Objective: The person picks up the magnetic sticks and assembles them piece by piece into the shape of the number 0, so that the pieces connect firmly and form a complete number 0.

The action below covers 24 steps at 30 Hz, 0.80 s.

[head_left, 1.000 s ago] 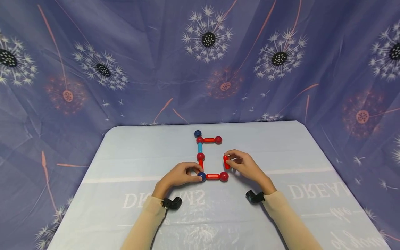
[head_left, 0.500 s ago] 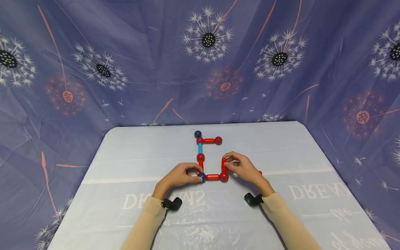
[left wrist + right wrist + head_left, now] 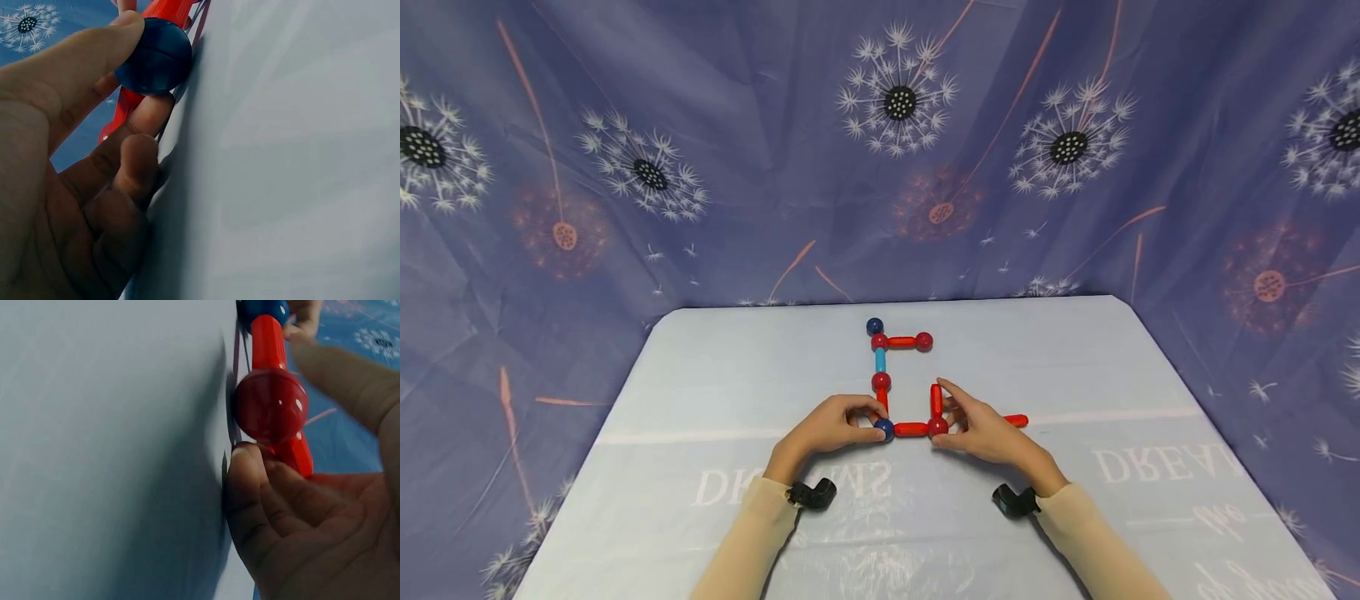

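Observation:
A chain of magnetic balls and rods lies on the table. My left hand (image 3: pixel 835 423) pinches the blue ball (image 3: pixel 156 57) at its near left corner between thumb and fingers. A red rod (image 3: pixel 912 430) runs right from it to a red ball (image 3: pixel 271 405). My right hand (image 3: pixel 988 427) has its thumb and curled fingers around that red ball, while its index fingertip reaches the far end of the upright-running red rod (image 3: pixel 936 401). From the left corner another red rod (image 3: pixel 882 402) leads away to a red ball (image 3: pixel 881 381), partly hidden by my left fingers.
Further back, a light blue rod (image 3: pixel 880 361) joins a red ball (image 3: pixel 879 342), with a dark blue ball (image 3: pixel 875 326) behind it. A red rod (image 3: pixel 901 342) extends right to a red ball (image 3: pixel 924 341). A loose red rod (image 3: pixel 1017 421) lies beyond my right hand.
My right hand brought the red rod onto the near right red ball, let go of the rod's middle and shifted down around the ball. My left hand stayed on the blue ball.

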Tool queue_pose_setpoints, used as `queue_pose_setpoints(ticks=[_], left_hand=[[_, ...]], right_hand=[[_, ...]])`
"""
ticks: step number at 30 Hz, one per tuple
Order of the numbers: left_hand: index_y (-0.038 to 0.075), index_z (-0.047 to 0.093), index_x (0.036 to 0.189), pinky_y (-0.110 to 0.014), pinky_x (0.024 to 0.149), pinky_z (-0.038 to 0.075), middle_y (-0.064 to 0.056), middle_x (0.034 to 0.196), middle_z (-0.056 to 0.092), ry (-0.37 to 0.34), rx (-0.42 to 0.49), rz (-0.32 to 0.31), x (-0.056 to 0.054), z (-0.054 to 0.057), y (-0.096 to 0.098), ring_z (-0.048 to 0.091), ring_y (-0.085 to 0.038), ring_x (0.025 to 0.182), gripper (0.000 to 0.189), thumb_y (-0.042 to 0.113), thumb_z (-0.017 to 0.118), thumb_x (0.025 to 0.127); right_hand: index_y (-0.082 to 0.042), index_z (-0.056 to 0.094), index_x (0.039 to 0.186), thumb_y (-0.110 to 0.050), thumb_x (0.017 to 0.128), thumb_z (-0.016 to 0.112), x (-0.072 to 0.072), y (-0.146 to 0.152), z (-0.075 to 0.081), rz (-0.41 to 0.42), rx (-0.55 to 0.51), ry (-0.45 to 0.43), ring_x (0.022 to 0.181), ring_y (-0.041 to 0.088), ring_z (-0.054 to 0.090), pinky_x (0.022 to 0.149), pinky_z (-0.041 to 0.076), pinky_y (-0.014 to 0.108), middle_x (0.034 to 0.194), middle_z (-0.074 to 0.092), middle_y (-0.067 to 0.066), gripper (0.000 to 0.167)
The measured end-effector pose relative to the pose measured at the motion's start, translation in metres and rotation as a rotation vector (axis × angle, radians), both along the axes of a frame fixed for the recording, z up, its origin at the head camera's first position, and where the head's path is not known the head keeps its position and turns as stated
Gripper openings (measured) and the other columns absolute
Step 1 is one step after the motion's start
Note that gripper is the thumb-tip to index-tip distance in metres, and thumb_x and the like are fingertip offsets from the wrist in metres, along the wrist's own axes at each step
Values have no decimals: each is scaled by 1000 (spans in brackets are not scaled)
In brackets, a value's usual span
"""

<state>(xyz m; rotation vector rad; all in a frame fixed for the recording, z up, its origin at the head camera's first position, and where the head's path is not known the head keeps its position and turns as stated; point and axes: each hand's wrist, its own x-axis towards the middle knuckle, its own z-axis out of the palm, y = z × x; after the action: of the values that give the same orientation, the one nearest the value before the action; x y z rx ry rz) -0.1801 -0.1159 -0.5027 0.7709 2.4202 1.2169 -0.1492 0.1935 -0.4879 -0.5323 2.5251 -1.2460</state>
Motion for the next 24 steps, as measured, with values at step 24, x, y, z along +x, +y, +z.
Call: queue_pose_setpoints(ticks=[24], left_hand=[[16, 71, 121, -32, 54, 53, -3, 103, 75, -80, 72, 6, -19, 17, -14, 65, -21, 63, 30, 32, 73, 97]], right_hand=[[-8, 31, 161, -19, 85, 85, 0, -1, -3, 34, 12, 47, 87, 16, 61, 73, 52, 23, 108, 64, 3, 94]])
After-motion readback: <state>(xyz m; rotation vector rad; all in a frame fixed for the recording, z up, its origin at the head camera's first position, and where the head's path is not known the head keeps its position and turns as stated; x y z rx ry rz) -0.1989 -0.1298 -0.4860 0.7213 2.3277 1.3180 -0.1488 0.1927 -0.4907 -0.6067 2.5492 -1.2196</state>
